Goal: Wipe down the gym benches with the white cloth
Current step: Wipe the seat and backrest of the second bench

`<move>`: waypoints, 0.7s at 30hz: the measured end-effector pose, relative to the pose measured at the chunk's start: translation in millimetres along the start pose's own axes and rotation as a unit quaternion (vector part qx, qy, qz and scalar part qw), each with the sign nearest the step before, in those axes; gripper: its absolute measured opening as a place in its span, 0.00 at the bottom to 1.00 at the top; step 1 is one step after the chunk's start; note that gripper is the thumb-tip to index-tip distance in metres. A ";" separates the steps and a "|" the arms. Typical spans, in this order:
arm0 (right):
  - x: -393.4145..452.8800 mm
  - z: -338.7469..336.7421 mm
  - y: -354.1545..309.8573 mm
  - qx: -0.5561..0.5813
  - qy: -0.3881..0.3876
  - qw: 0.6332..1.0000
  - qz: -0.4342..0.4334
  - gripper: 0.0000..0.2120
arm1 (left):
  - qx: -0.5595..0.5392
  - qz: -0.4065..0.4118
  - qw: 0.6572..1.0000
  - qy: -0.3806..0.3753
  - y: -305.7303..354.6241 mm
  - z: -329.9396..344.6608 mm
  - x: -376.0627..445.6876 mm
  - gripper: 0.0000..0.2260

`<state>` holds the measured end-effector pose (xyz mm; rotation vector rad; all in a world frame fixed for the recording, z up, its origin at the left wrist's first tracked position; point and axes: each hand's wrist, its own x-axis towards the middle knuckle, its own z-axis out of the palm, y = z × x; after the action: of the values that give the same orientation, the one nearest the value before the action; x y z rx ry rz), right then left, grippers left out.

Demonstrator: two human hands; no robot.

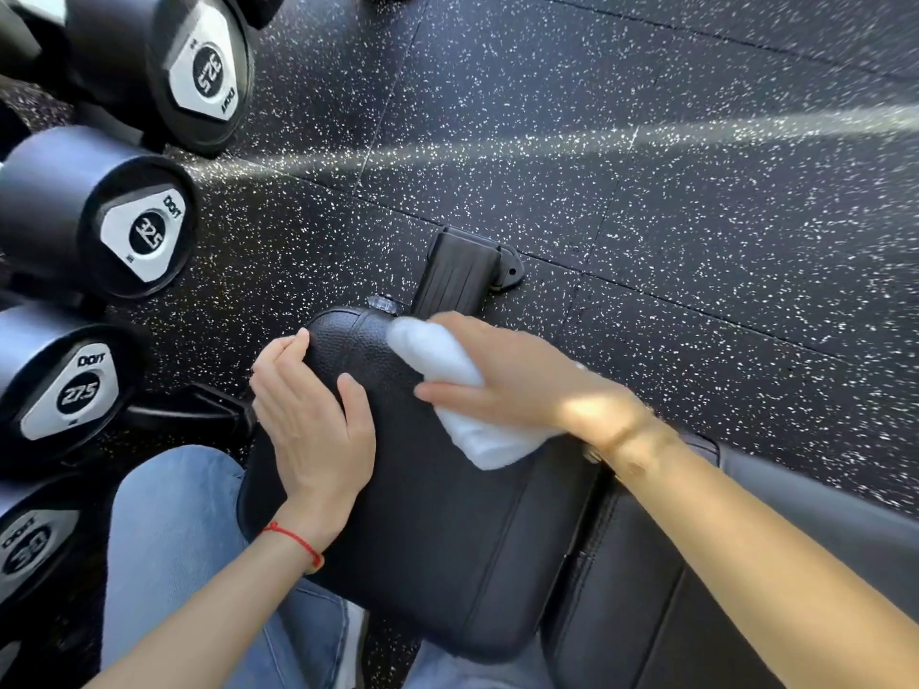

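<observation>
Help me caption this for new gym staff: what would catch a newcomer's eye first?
The white cloth, bunched under the right hand, stands out against the black bench pad at centre, while the left hand braces the pad's left edge. Along the left, racked dumbbells show bold labels such as 32.5 and 27.5, above a speckled floor.

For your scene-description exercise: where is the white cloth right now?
In the head view, the crumpled white cloth lies right of centre, pressed by the right hand onto the black padded bench seat near its far end.
</observation>
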<state>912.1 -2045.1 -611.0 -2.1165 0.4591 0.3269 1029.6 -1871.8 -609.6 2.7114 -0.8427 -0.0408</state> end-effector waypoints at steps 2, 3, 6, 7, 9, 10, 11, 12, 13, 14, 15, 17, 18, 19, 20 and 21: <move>31.5 4.4 -15.4 -0.010 0.004 1.000 -0.016 0.29 | -0.013 0.001 1.000 0.002 -2.3 0.2 -0.4 0.23; 42.2 6.8 -20.9 -0.015 0.011 1.000 -0.019 0.29 | -0.018 0.003 1.000 0.003 -3.4 0.0 -0.7 0.23; 50.6 13.1 -26.1 -0.037 0.043 0.998 -0.023 0.28 | -0.035 0.008 0.999 0.008 -7.9 -0.2 -0.6 0.23; 45.5 14.5 -26.1 -0.054 0.055 0.997 -0.024 0.29 | -0.042 0.009 0.999 0.008 -8.9 -0.6 -0.9 0.23; 29.3 18.2 -26.0 -0.107 0.076 0.991 -0.029 0.33 | -0.050 0.009 0.999 0.006 -10.0 -1.2 -0.2 0.23; 18.1 22.4 -26.6 -0.144 0.089 0.985 -0.036 0.36 | -0.051 0.013 0.999 0.005 -10.8 -2.5 -0.3 0.23; 4.8 27.5 -28.0 -0.186 0.101 0.976 -0.040 0.38 | -0.051 0.022 0.998 0.002 -12.4 -3.6 -0.6 0.22; -10.1 33.4 -29.9 -0.228 0.112 0.966 -0.039 0.40 | -0.049 0.035 0.998 -0.004 -15.0 -4.7 -1.0 0.23; -26.2 41.1 -31.4 -0.263 0.121 0.957 -0.031 0.41 | -0.046 0.052 0.998 -0.013 -19.1 -6.1 -1.8 0.23; -42.6 51.3 -32.4 -0.293 0.130 0.947 -0.021 0.41 | -0.040 0.073 0.996 -0.020 -25.2 -7.5 -3.3 0.23; -58.6 63.6 -34.1 -0.316 0.137 0.939 -0.017 0.41 | -0.034 0.096 0.994 -0.026 -33.2 -9.1 -5.8 0.23; -87.8 93.7 -41.3 -0.342 0.141 0.929 -0.025 0.40 | -0.036 0.152 0.987 -0.032 -53.2 -13.6 -15.3 0.23; -98.8 110.0 -45.1 -0.346 0.143 0.927 -0.033 0.39 | -0.042 0.183 0.982 -0.033 -63.2 -15.8 -21.0 0.22; -107.4 125.1 -48.4 -0.347 0.146 0.925 -0.040 0.39 | -0.045 0.215 0.975 -0.032 -72.2 -17.8 -26.8 0.21; -112.8 136.7 -51.0 -0.347 0.149 0.925 -0.045 0.38 | -0.047 0.241 0.969 -0.030 -80.0 -19.2 -32.6 0.21; -114.6 143.5 -52.5 -0.343 0.154 0.925 -0.046 0.38 | -0.050 0.261 0.964 -0.024 -86.1 -20.2 -37.0 0.21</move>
<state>824.5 -1875.4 -604.9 -2.8898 0.4639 0.0975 1048.6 -1778.2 -617.8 2.3204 -1.4969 -0.0333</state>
